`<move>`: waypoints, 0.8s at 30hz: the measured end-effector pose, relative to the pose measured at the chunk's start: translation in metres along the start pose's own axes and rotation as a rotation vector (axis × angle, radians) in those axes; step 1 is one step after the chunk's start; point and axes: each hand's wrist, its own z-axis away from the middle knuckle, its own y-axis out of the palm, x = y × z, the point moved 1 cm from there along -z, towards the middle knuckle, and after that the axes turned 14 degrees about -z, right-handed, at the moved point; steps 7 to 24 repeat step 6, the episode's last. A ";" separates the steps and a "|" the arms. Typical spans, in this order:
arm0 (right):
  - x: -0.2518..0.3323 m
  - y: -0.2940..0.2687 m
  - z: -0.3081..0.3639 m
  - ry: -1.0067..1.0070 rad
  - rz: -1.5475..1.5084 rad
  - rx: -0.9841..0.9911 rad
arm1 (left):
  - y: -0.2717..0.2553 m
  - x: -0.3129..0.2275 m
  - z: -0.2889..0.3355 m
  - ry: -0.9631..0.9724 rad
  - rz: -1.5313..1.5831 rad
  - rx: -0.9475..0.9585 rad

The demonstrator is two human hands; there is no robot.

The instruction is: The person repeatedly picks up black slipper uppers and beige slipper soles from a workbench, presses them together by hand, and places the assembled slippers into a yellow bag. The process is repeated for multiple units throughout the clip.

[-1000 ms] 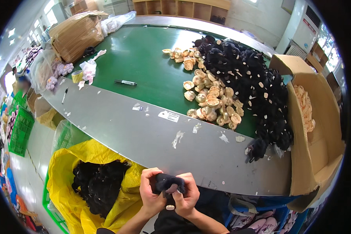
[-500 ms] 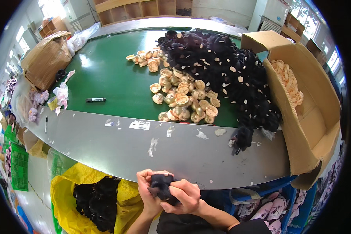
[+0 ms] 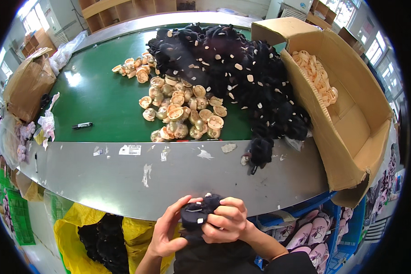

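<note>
A small black plush piece [image 3: 197, 213] with pale patches is held between my two hands, just off the table's near edge. My right hand [image 3: 227, 222] closes its bent fingers over the right side of the plush. My left hand [image 3: 165, 234] curves round the left side, fingers reaching behind it, while its thumb stands away. Another black plush piece [image 3: 261, 151] lies beyond on the metal table edge [image 3: 192, 178], beside a large heap of black plush pieces [image 3: 219, 59]. Left of that heap are many hollow peach-and-gold round shells [image 3: 182, 109].
An open cardboard box [image 3: 356, 132] with peach-coloured strips [image 3: 315, 77] stands at the right. A yellow bag [image 3: 68, 233] of black plush sits below left; a blue crate [image 3: 331, 214] with pink slippers [image 3: 317, 230] is below right. A marker [image 3: 82, 125] lies on the green surface [image 3: 96, 105].
The plush piece has been turned in my hands, so a different side with pale patches faces up. My left thumb has come away from it. The whole view has shifted rightward.
</note>
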 end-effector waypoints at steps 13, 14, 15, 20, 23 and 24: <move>0.001 -0.006 0.009 -0.090 0.024 -0.022 | 0.016 0.016 0.000 0.051 -0.127 -0.004; 0.001 -0.006 0.009 -0.090 0.024 -0.022 | 0.016 0.016 0.000 0.051 -0.127 -0.004; 0.001 -0.006 0.009 -0.090 0.024 -0.022 | 0.016 0.016 0.000 0.051 -0.127 -0.004; 0.001 -0.006 0.009 -0.090 0.024 -0.022 | 0.016 0.016 0.000 0.051 -0.127 -0.004; 0.001 -0.006 0.009 -0.090 0.024 -0.022 | 0.016 0.016 0.000 0.051 -0.127 -0.004; 0.001 -0.006 0.009 -0.090 0.024 -0.022 | 0.016 0.016 0.000 0.051 -0.127 -0.004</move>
